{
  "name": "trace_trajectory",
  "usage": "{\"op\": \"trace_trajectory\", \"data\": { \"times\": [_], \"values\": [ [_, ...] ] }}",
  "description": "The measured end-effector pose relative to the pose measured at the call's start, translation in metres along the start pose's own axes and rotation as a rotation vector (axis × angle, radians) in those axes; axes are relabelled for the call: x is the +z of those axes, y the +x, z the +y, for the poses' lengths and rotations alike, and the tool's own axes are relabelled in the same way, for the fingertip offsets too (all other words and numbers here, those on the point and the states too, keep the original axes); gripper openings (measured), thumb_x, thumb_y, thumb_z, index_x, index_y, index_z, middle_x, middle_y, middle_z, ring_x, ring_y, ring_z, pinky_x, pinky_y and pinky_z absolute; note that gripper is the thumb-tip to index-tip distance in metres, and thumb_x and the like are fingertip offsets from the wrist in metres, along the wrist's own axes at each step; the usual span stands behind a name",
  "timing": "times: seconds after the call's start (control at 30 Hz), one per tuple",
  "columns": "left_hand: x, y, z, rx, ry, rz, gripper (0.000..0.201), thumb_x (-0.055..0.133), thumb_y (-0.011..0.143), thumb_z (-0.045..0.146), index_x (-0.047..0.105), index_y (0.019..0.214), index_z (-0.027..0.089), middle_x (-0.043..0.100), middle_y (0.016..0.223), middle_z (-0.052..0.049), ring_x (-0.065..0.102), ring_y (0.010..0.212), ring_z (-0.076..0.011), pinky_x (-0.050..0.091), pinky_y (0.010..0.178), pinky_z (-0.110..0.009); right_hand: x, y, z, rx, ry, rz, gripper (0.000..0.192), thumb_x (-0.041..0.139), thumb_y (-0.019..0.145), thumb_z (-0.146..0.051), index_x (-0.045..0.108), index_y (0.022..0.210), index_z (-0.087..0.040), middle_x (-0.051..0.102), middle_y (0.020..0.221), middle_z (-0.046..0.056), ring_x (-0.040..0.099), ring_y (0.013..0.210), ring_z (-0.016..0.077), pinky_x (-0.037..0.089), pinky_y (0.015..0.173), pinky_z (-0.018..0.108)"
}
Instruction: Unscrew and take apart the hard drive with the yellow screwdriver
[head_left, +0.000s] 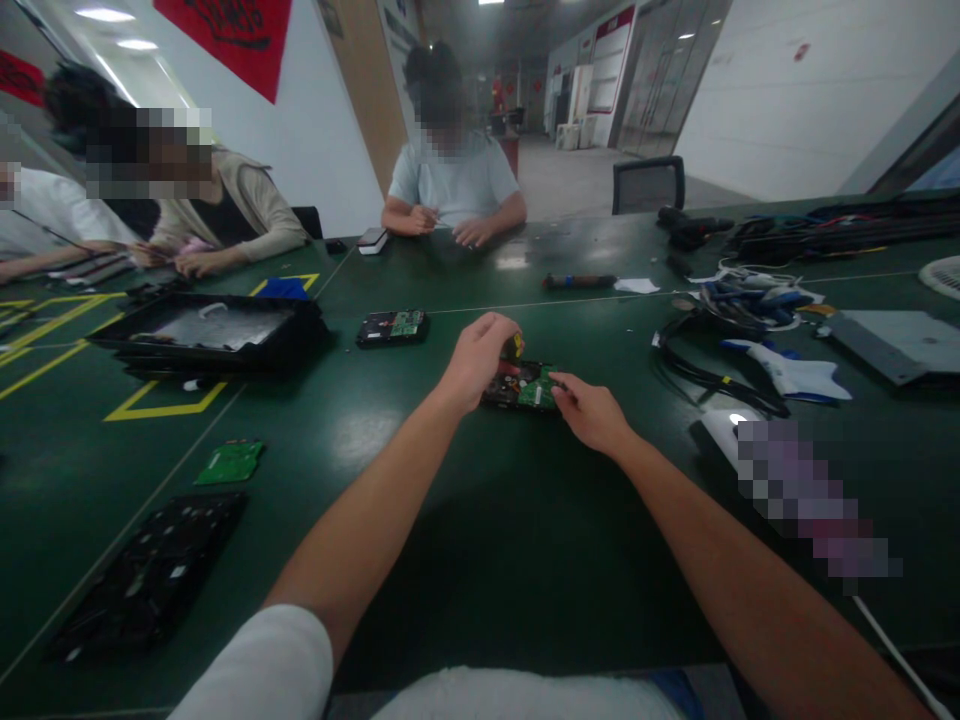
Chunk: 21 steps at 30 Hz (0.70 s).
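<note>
A hard drive [537, 390] with a green circuit board on its upper face lies on the dark green table in front of me. My left hand [484, 360] is closed around a short screwdriver [516, 345] with a yellow and black handle, held upright over the drive's left part. Its tip is hidden behind my fingers and the drive. My right hand [592, 412] grips the right edge of the hard drive with thumb and fingers. A second hard drive [392, 328] rests farther back to the left.
At left are a black tray [300, 325], a loose green circuit board [230, 462] and a black plastic panel [154, 570]. Cables [750, 300], white-and-blue gloves [799, 372] and a grey metal box [892, 345] lie right. Other people sit across and left.
</note>
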<state>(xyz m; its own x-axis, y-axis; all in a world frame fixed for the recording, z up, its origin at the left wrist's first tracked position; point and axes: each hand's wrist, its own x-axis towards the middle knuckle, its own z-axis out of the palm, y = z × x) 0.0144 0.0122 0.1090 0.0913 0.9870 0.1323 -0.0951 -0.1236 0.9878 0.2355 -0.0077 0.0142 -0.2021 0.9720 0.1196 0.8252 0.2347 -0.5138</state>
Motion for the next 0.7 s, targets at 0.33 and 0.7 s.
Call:
{"op": "trace_trajectory", "data": {
  "times": [0.33, 0.7],
  "values": [
    [0.0007, -0.0045, 0.0026, -0.11, -0.096, -0.209, 0.024, 0.064, 0.087, 0.042, 0.068, 0.089, 0.018, 0.07, 0.085, -0.007, 0.067, 0.078, -0.0198, 0.054, 0.056, -0.026, -0.0001, -0.0006, 0.001, -0.029, 0.02, 0.007, 0.045, 0.047, 0.113, -0.036, 0.062, 0.154, -0.021, 0.081, 0.096, 0.007, 0.071, 0.074, 0.0209, 0.048, 0.068, 0.032],
    [0.0007, -0.0008, -0.0014, 0.05, 0.059, -0.021, 0.022, 0.064, 0.087, 0.038, 0.074, 0.082, 0.019, 0.066, 0.094, -0.006, 0.063, 0.084, -0.0176, 0.057, 0.06, -0.024, -0.0008, -0.0003, -0.0017, 0.001, -0.004, 0.006, 0.047, 0.046, 0.113, -0.037, 0.062, 0.154, -0.022, 0.081, 0.095, 0.006, 0.071, 0.073, 0.0218, 0.047, 0.065, 0.033]
  ]
}}
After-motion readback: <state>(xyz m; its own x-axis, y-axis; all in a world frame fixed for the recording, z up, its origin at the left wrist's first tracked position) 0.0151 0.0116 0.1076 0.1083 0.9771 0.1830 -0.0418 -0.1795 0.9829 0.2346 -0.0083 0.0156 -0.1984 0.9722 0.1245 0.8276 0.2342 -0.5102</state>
